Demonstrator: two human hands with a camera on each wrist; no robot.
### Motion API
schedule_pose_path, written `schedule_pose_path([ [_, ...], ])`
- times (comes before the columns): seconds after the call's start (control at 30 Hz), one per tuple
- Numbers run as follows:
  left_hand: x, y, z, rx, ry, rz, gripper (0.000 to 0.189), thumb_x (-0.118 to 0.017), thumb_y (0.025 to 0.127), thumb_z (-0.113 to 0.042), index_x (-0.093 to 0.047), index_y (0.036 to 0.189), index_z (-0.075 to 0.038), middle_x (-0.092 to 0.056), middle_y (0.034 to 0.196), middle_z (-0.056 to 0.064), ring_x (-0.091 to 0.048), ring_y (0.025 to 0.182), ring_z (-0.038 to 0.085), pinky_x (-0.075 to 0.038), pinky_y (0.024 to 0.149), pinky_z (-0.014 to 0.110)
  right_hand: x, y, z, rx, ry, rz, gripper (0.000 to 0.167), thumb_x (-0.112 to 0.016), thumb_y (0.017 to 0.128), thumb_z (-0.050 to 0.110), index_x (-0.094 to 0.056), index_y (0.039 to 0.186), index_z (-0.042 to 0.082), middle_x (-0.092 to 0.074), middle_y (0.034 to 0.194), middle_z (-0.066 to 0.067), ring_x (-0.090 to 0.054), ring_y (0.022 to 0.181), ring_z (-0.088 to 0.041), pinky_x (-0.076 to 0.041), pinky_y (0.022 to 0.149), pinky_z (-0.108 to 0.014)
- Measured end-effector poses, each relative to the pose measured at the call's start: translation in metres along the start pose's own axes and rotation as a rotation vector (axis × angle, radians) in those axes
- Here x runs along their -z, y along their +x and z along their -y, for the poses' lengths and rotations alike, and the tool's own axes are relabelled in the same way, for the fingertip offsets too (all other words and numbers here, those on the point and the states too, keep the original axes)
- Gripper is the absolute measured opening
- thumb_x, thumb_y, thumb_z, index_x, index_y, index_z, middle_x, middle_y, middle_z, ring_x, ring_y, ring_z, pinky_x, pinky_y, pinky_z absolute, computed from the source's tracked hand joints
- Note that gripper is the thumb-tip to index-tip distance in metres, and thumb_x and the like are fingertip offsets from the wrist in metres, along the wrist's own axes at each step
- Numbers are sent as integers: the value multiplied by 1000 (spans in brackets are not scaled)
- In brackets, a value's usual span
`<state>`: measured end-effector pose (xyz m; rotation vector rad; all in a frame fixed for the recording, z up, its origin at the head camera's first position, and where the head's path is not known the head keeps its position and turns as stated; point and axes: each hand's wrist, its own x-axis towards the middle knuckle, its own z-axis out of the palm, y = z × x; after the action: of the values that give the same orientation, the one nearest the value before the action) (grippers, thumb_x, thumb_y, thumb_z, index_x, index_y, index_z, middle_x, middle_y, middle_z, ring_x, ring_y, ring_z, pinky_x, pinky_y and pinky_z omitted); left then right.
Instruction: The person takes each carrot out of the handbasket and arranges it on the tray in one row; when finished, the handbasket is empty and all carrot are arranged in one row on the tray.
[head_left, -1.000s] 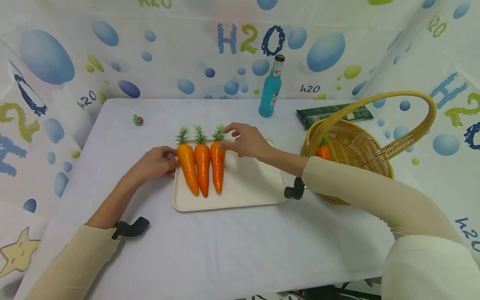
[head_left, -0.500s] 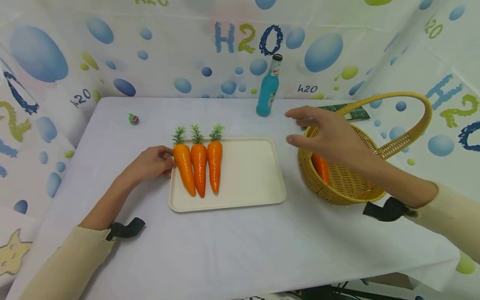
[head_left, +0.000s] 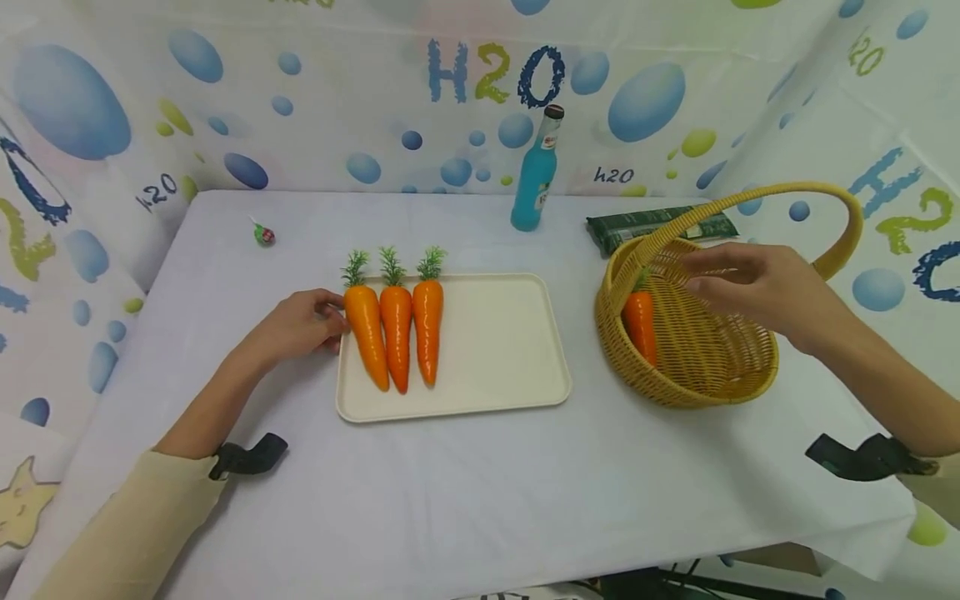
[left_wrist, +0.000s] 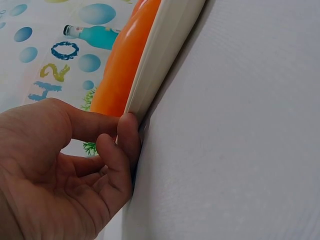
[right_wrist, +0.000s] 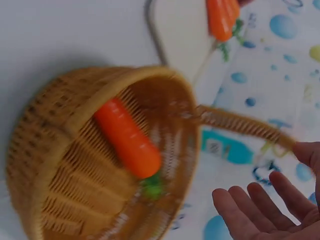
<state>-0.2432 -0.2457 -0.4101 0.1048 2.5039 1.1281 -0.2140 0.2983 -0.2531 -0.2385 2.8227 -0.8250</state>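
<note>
Three orange carrots with green tops lie side by side on the left part of a cream tray [head_left: 498, 350]; the leftmost carrot [head_left: 366, 333] is nearest the left hand. My left hand [head_left: 300, 327] grips the tray's left rim, its thumb and fingers pinching the edge in the left wrist view. A wicker basket [head_left: 690, 398] with a tall handle stands to the right, one carrot [right_wrist: 127, 137] lying inside it. Over the basket's right side, my right hand [head_left: 772, 292] hovers with nothing in it, fingers extended and apart in the right wrist view.
A bottle of blue liquid [head_left: 535, 187] stands behind the tray. Behind the basket lies a dark green packet [head_left: 626, 229]. A small red and green lollipop-like item [head_left: 263, 234] lies at the back left. Printed cloth hangs behind the white table [head_left: 465, 492].
My right hand has left the carrots on the tray and moved right, past the basket's left rim to over its right side. The left hand keeps its place at the tray.
</note>
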Motion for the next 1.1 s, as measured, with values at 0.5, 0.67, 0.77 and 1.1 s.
schedule_pose_path([
  [0.5,2,-3,-2,13,16,-16,45,-54,96,-15,-48,135,5,-59,103,18,-61,75,23,-51,67,31,-39,70,-66,-95,198,291,55,-62,99,27,-44,147,8,-44,143,-27,-49,123,-45,-52,84,-52],
  [0.67,0,-4,-4,9,-12,-11,45,-55,95,-15,-49,134,5,-60,99,16,-61,74,23,-50,66,31,-55,87,-66,-141,201,373,58,-65,97,24,-41,146,5,-42,141,-29,-49,122,-45,-53,83,-52],
  [0.77,-4,-3,-4,13,-20,-6,45,-56,95,-15,-49,135,5,-61,98,16,-61,74,22,-50,67,32,-61,90,-66,-147,201,398,55,-66,96,19,-42,143,4,-44,138,-29,-48,121,-44,-54,82,-50],
  [1.1,0,1,4,16,-13,-17,44,-57,95,-16,-50,134,4,-62,98,15,-62,74,22,-51,67,33,-67,89,-56,-117,168,372,41,-70,93,17,-54,129,7,-43,137,-26,-48,121,-45,-54,82,-46],
])
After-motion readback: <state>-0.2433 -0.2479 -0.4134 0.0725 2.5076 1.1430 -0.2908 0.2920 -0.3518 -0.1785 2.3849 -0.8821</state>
